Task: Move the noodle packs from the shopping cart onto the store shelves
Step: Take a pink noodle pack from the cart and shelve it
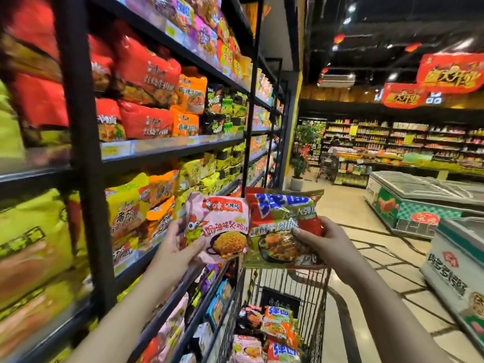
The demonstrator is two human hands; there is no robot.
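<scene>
Head view: left hand (174,247) grips pink pack (218,229); right hand (323,241) grips red-green pack (281,226).

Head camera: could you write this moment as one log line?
left hand: holds pink noodle pack | right hand: holds green noodle pack | cart: packs remain | shelves: left

A long white glass-topped chest freezer (408,195) stands on the tiled floor; red hanging banners (450,73) hang above it, and potted green plants (301,158) stand beyond its far end.
</scene>
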